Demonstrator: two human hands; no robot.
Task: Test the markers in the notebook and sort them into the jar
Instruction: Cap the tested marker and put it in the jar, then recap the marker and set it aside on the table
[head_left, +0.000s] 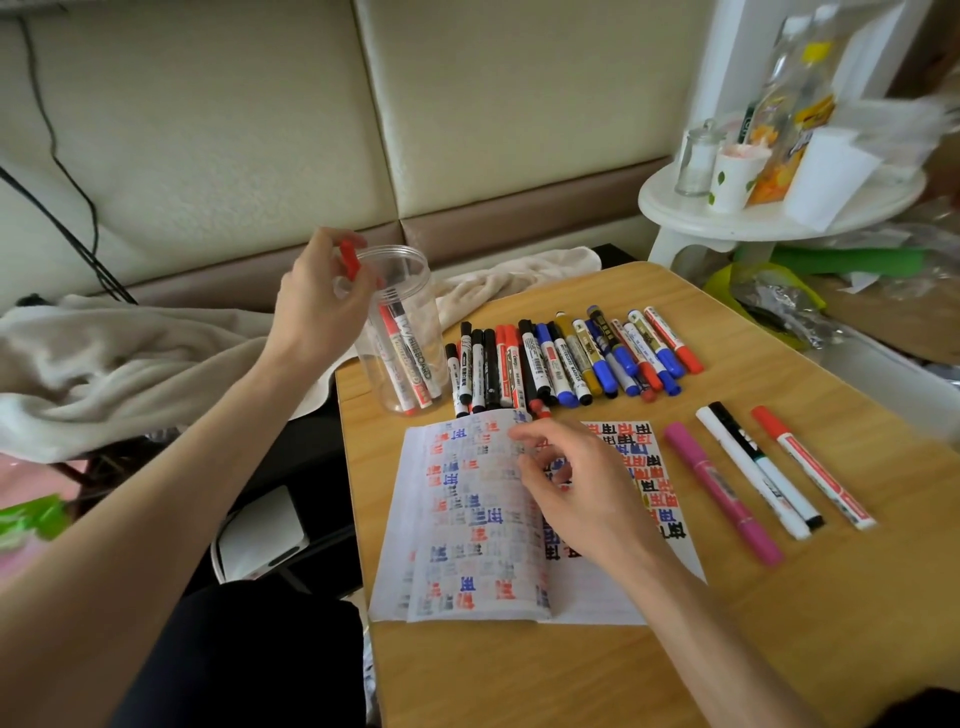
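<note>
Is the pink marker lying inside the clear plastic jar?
No, the pink marker lies on the wooden table to the right of the notebook, apart from the clear plastic jar.
</note>
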